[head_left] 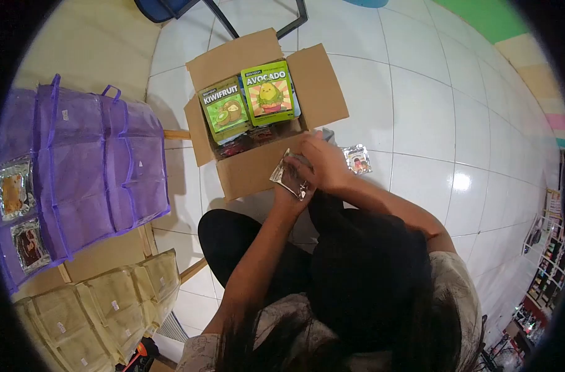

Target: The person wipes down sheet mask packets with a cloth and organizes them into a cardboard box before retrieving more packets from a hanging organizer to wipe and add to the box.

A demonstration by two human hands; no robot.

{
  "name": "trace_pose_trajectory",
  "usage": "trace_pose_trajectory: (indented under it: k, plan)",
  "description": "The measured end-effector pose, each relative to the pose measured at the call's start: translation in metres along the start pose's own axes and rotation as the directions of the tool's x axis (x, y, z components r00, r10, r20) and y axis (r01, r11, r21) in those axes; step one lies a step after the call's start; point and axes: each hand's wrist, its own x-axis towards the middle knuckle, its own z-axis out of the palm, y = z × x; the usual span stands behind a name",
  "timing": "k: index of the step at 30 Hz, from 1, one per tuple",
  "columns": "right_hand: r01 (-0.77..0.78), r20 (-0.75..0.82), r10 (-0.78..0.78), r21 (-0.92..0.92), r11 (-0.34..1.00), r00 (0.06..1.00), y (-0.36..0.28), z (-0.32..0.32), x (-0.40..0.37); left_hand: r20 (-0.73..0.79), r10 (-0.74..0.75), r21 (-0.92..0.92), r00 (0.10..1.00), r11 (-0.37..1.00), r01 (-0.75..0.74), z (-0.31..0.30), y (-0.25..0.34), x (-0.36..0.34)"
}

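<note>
My left hand (290, 197) is closed on a small silvery packet (290, 178), just in front of the open cardboard box (248, 173). Close beside it, my right hand (323, 158) has bent fingers near the packet's upper end; what they grip, if anything, is hidden. Inside the box stand a green kiwifruit pack (225, 118) and a lime-green avocado pack (269, 96), with darker packs partly visible below. Another silvery packet (357, 159) lies on the tiles right of my right hand.
At the left hangs a purple pocket organizer (84, 155) holding two packets (14, 189). Below it is a beige pocket organizer (109, 301). A chair's dark legs (282, 28) stand behind the box. Shelves with goods (546, 248) are at the far right.
</note>
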Motion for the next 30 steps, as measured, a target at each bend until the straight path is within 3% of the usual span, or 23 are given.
trace_pose_trajectory:
  k: [2,4,6,8,9,11,13,15,17,21,22,25,27,28,30]
  plan:
    - [0.198,-0.141,-0.181,0.111,0.974,0.973,0.001,0.013,-0.009,-0.087,0.053,0.015,0.995,0.999,-0.052,-0.002,-0.004,0.0]
    - [0.177,-0.097,-0.159,0.228,0.957,0.982,-0.004,0.005,-0.01,-0.345,-0.016,-0.368,0.939,0.922,-0.12,-0.012,-0.022,-0.006]
    - [0.188,-0.137,-0.153,0.303,0.934,0.979,0.011,0.013,-0.013,-0.611,-0.067,-0.251,0.789,0.961,-0.113,-0.033,-0.023,-0.003]
    - [0.1,-0.228,-0.037,0.273,0.957,0.973,0.021,-0.002,-0.015,-0.591,0.048,-0.136,0.806,0.978,-0.158,-0.052,-0.004,-0.001]
    - [0.055,-0.275,0.02,0.26,0.964,0.961,0.027,-0.012,-0.016,-0.423,0.171,-0.09,0.89,0.969,-0.229,-0.062,0.012,0.002]
    - [-0.167,-0.406,0.316,0.362,0.917,0.857,0.044,-0.031,-0.025,-0.454,0.35,0.32,0.819,0.922,-0.217,-0.059,0.047,0.012]
    - [-0.252,-0.484,0.486,0.47,0.846,0.727,0.063,-0.054,-0.035,-0.392,0.351,0.554,0.85,0.828,-0.086,-0.072,0.069,0.02]
    - [-0.286,-0.417,0.658,0.663,0.692,0.627,0.077,-0.078,-0.042,-0.276,0.369,0.779,0.887,0.627,-0.019,-0.088,0.087,0.026]
    - [-0.364,-0.444,0.684,0.609,0.704,0.579,0.081,-0.098,-0.046,-0.096,0.367,0.944,0.925,0.329,-0.032,-0.101,0.097,0.031]
    - [-0.48,-0.482,0.72,0.538,0.693,0.499,0.09,-0.116,-0.056,0.106,0.137,0.994,0.985,-0.04,-0.101,-0.084,0.109,0.041]
    - [-0.532,-0.469,0.738,0.512,0.674,0.485,0.097,-0.117,-0.06,0.074,0.063,0.997,0.995,-0.031,-0.072,-0.083,0.11,0.043]
    - [-0.69,-0.355,0.743,0.288,0.664,0.567,0.118,-0.103,-0.074,0.126,-0.01,0.983,0.992,-0.13,-0.126,-0.096,0.101,0.049]
    - [-0.817,-0.153,0.803,-0.073,0.572,0.576,0.133,-0.085,-0.085,0.233,-0.022,0.915,0.972,-0.333,-0.227,-0.099,0.102,0.05]
    - [-0.803,-0.084,0.805,-0.183,0.567,0.587,0.13,-0.074,-0.088,0.283,-0.037,0.862,0.958,-0.428,-0.272,-0.101,0.103,0.05]
    - [-0.796,-0.023,0.818,-0.246,0.552,0.575,0.127,-0.05,-0.093,0.23,-0.099,0.869,0.968,-0.427,-0.25,-0.107,0.103,0.053]
